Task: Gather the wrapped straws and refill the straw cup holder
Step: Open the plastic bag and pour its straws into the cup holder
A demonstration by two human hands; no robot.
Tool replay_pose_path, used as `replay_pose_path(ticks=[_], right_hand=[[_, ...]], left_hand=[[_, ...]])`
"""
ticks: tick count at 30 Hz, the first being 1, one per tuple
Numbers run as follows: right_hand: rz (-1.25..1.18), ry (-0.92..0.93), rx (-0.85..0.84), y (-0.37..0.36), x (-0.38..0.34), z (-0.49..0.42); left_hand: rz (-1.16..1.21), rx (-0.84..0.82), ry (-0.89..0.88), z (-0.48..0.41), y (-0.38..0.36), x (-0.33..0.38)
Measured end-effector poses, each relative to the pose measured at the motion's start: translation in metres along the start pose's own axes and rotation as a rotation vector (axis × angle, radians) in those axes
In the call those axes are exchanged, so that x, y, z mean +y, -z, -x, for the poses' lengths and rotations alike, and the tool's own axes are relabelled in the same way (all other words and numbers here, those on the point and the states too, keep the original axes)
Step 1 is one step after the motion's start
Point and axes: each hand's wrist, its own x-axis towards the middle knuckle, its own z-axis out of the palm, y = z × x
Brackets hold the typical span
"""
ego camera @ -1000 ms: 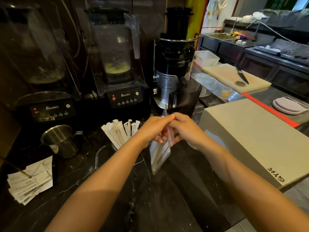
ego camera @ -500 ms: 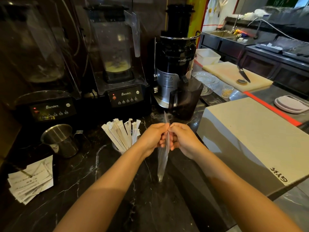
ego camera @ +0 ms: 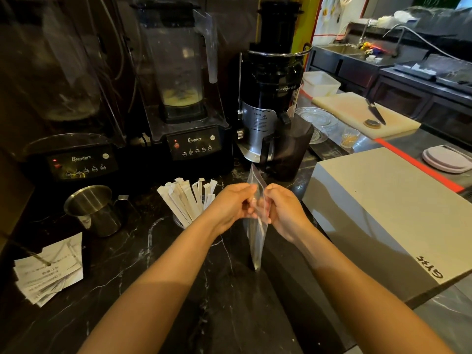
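Several white paper-wrapped straws [ego camera: 187,200] stand fanned out in a clear straw cup holder [ego camera: 178,223] on the black marble counter, just left of my hands. My left hand [ego camera: 231,206] and my right hand [ego camera: 282,213] both pinch a long, clear plastic bag [ego camera: 257,241] near its upper end. The bag hangs down between them, seen edge-on, and looks empty. Its lower tip hangs close to the counter.
Two blenders [ego camera: 194,144] and a black juicer [ego camera: 270,98] stand behind. A steel pitcher [ego camera: 94,210] and a stack of paper receipts [ego camera: 48,274] lie at the left. A large grey box [ego camera: 388,213] is close on the right. Beyond it is a cutting board with a knife [ego camera: 374,112].
The bag has turned from flat-on to edge-on between my hands. Both hands have dropped slightly and stay pinched on its upper part.
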Motion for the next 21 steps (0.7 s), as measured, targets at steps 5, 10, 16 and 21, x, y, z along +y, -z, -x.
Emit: replay_pose_path(ticks=[5,10,16,21], right_hand=[[0.389,0.032,0.038,0.011,-0.017,0.001],[0.733,0.017,0.075,0.029,-0.042,0.007],[0.824,-0.046,0.181,0.054,-0.055,0.014],[0.881,-0.101,0.193,0.060,-0.057,0.020]], left_hand=[[-0.265,0.121,-0.076,0.006,0.008,0.011],[-0.411,0.224,-0.079,0.000,0.018,0.020],[-0.524,0.345,-0.082,-0.009,0.022,0.026],[-0.543,0.293,-0.100,-0.012,0.021,0.036]])
